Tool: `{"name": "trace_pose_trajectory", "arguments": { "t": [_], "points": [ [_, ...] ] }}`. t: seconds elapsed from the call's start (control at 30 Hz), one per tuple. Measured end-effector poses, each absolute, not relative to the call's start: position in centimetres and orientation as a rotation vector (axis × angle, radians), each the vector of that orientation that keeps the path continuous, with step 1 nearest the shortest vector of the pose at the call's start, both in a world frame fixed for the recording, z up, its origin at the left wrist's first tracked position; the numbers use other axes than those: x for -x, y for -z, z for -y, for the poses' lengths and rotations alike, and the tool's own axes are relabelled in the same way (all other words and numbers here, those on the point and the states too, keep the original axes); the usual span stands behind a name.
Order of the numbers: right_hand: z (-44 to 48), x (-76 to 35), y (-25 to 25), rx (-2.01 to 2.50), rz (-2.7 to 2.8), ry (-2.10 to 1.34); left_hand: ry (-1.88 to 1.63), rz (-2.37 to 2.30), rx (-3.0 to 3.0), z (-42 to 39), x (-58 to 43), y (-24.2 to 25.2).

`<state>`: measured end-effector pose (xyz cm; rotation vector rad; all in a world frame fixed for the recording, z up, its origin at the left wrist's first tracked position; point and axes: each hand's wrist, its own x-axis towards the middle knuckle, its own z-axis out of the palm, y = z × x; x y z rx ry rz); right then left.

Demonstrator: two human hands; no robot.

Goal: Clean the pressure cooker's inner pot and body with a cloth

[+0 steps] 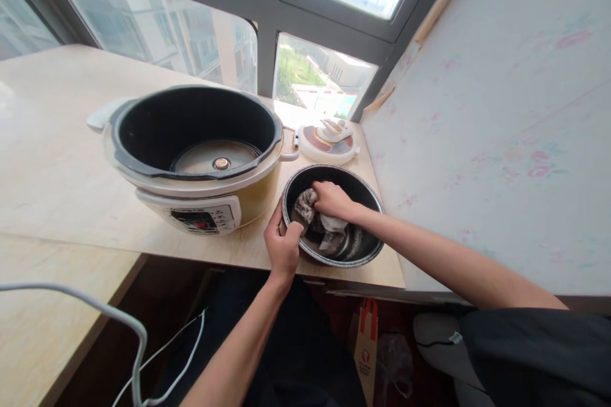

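A dark inner pot (365, 245) with a speckled rim stands on the counter near its front edge. My left hand (282, 245) grips the pot's left rim, thumb over the edge and fingers outside. Inside the pot, my right hand (333, 199) is closed on a wet-looking, patterned grey-and-white cloth (305, 203), pressed toward the inner left wall. Part of the cloth trails lower across the pot's bottom. Left of the pot sits the open pressure cooker body (210, 210), its dark cavity showing a heating plate with a small round centre.
Behind the pot lies the cooker's lid (329, 140). The counter (57, 159) runs along the windows, and a flowered wall (501, 140) bounds the right side. A white cable (114, 311) loops at the lower left. Below the counter stands a paper bag (366, 356).
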<state>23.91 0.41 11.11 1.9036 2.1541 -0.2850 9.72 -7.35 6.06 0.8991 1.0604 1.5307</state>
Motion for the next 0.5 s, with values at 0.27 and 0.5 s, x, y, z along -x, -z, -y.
{"name": "trace_pose_trajectory", "arguments": {
  "t": [0.27, 0.5],
  "points": [
    [0.7, -20.7, -10.7, -1.738, -2.425, 0.664, -1.622, -1.004, -0.94, 7.3, -10.6, -5.1],
    [2.5, -22.5, -13.1, -1.206, -2.326, 0.723, -1.642, -1.07, -0.94, 6.9, -10.2, -5.0]
  ]
}}
